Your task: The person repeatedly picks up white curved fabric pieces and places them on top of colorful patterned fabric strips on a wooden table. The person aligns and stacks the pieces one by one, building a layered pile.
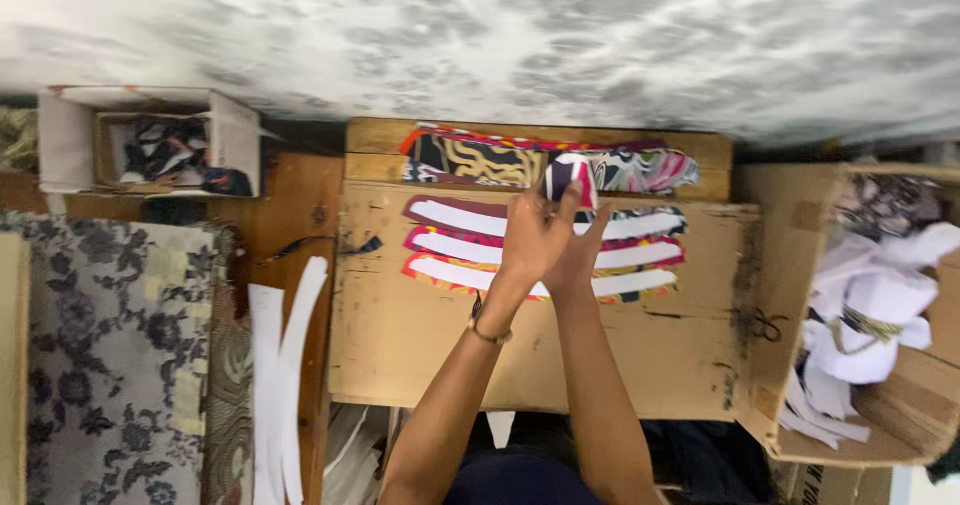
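I see my left hand [535, 237] and right hand [582, 250] pressed close together over the wooden board [420, 335], a rough, scuffed slab lying on the bench [300, 205]. Both sets of fingers are clamped on a small bundle of patterned cloth [570, 175], dark with white and pink, held up just above the board's far edge; the frame is blurred, so I cannot tell exactly how it is folded. Under my hands, on the board, lie three curved white strips [450, 245] backed by red-edged printed fabric. Beyond them, at the board's far edge, sits a row of bright swirled fabric pieces [470, 160]. Right of the board, a cardboard box [790, 295] holds white scraps. Left of the board, long white paper strips [270, 365] lie beside a grey floral cloth [100, 355].
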